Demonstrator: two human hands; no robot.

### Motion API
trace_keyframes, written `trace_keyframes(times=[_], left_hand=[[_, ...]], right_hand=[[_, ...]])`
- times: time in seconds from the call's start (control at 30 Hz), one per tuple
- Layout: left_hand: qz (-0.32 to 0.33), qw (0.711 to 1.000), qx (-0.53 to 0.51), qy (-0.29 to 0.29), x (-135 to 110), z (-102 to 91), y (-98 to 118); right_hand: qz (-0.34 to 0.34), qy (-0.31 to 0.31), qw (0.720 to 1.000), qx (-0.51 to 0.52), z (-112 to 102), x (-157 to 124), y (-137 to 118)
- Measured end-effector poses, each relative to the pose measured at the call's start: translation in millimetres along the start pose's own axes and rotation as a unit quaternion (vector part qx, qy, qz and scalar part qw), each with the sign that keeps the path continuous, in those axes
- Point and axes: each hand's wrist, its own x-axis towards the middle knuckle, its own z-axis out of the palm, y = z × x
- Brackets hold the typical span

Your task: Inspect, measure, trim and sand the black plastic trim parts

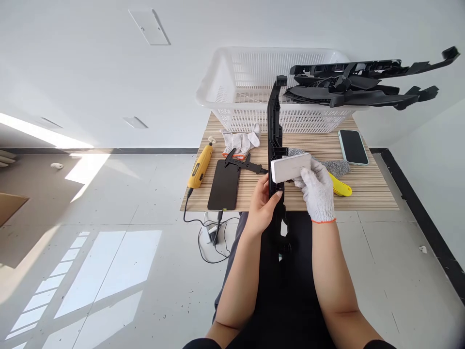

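Observation:
My bare left hand (262, 201) grips a long black plastic part (275, 131) that stands upright from my lap, reaching up in front of the basket. My right hand (317, 190), in a white knit glove, is closed on a white rectangular block (289, 167) and presses it against the side of the black part at about table height. Both hands hover over the near edge of a small wooden table (366, 191).
A white plastic basket (225, 82) at the table's back carries several black plastic parts (359, 85) on its rim. On the table lie a yellow rotary tool (199, 167), a black tablet (224, 185), a caliper (244, 164), a spare glove (240, 141), a phone (353, 147), a yellow tool (341, 188), a grey cloth (336, 167).

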Motion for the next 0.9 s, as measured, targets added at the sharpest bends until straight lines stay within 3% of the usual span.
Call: trace_keyframes(times=[0.17,0.3,0.47,0.6,0.77,0.9], left_hand=[[0.000,1.000,0.002,0.018,0.0,-0.1,-0.9],[0.005,1.000,0.003,0.008,-0.4,0.0,-0.6],[0.005,1.000,0.004,0.010,-0.2,-0.1,0.4],[0.006,1.000,0.004,0.002,-0.1,-0.4,0.1],[-0.004,1.000,0.001,0.012,0.0,0.4,0.7],[0.002,1.000,0.004,0.001,-0.1,0.3,1.5]], right_hand=[[0.037,-0.088,0.995,-0.022,0.4,-1.0,-0.5],[0.000,-0.046,0.998,0.035,2.4,-0.7,-2.5],[0.017,-0.086,0.996,0.008,3.2,-0.2,-3.9],[-0.019,-0.041,0.998,0.035,2.2,0.7,-3.1],[0.019,-0.068,0.998,0.003,1.5,0.6,-0.5],[-0.014,-0.039,0.998,0.054,1.2,1.6,0.0]])
